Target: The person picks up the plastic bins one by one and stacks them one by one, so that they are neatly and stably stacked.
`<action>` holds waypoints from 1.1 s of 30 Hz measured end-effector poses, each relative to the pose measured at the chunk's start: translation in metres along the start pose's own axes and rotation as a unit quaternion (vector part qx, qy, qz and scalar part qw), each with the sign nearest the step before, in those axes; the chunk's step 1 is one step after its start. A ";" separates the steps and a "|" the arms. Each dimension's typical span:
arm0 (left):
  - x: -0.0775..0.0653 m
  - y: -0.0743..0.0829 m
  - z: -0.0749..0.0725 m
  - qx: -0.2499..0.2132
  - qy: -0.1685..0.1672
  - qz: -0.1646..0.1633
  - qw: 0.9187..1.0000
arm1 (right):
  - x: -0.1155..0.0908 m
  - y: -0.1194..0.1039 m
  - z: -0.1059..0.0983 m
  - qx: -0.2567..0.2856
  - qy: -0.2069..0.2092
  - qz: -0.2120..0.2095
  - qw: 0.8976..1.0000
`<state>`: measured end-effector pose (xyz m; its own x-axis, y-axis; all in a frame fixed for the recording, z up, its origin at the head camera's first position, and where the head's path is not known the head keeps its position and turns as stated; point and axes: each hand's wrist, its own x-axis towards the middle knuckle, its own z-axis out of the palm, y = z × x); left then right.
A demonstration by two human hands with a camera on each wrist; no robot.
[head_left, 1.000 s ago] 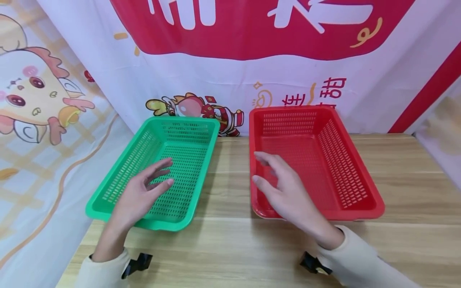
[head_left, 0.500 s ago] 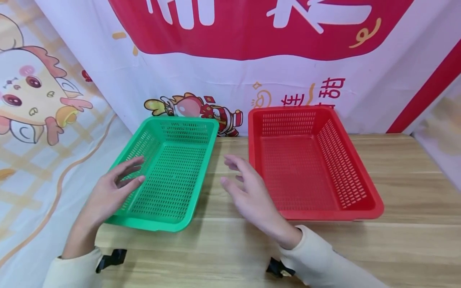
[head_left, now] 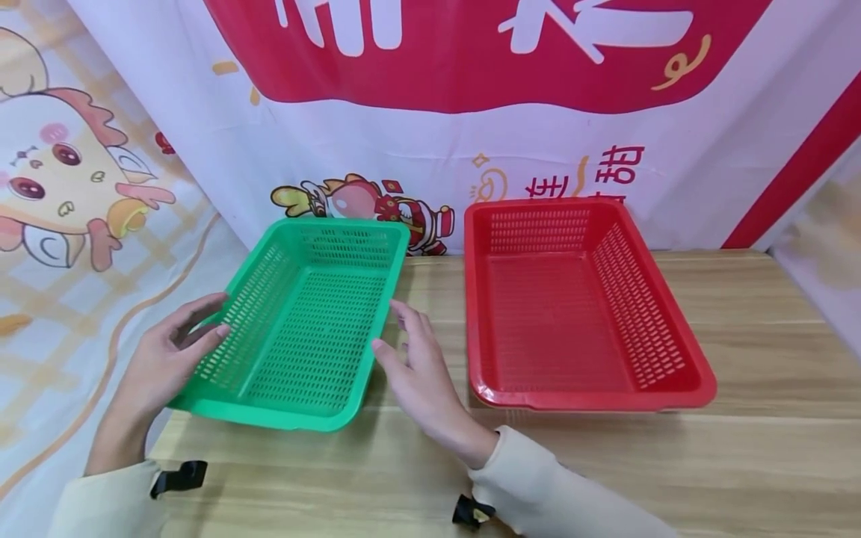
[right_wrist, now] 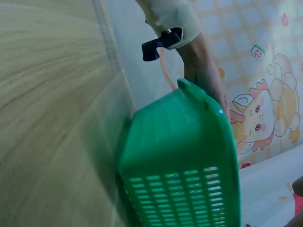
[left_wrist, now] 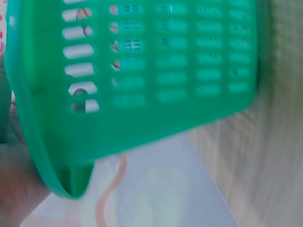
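Observation:
A green plastic basket [head_left: 289,418] with slotted walls stands on the left of the table, nothing inside it. My left hand [head_left: 158,366] is at its left rim, fingers relaxed and thumb apart from them. On the opposite side my right hand [head_left: 420,373] has its fingertips right at the right rim, fingers loosely bent. The left wrist view has the basket's wall [left_wrist: 128,123] close up, part of the left hand [left_wrist: 19,179] beside the rim. In the right wrist view the green wall [right_wrist: 170,142] shows, with fingertips [right_wrist: 297,187] at the right edge.
A red basket [head_left: 599,401] of similar shape stands on the wooden table [head_left: 430,478], to the right of my right hand. Behind both baskets hangs a printed cloth [head_left: 430,164]. Another patterned cloth [head_left: 74,299] runs along the left side of the table.
Both hands have moved left: the right from over the red basket's left side to the green basket's right rim, the left from over the green basket to its left rim. The baskets have stayed put.

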<state>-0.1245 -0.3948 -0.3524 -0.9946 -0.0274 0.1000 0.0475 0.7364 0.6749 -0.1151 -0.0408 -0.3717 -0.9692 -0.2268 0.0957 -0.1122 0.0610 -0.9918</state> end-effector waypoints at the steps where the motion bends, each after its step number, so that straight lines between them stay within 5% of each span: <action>1: 0.001 -0.003 -0.001 0.001 0.003 -0.005 1.000 | 0.001 0.002 0.002 0.005 0.002 0.002 1.000; 7: 0.011 -0.022 -0.008 0.013 0.006 -0.027 1.000 | 0.008 0.012 0.014 0.005 0.018 0.021 1.000; 13: 0.022 -0.031 -0.011 0.026 -0.028 -0.031 0.999 | 0.017 0.025 0.027 0.003 0.039 0.018 0.999; 24: 0.031 -0.054 -0.012 -0.032 -0.071 -0.078 0.994 | 0.031 0.040 0.040 -0.001 0.055 0.016 0.998; 33: 0.031 -0.065 -0.012 -0.065 -0.066 -0.055 0.994 | 0.033 0.043 0.040 0.001 0.053 0.017 0.998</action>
<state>-0.1571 -0.4516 -0.3842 -0.9974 -0.0069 -0.0711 -0.0590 0.6407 0.7655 -0.1434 -0.0851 -0.4141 -0.9903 -0.1197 0.0699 -0.0781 0.0654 -0.9948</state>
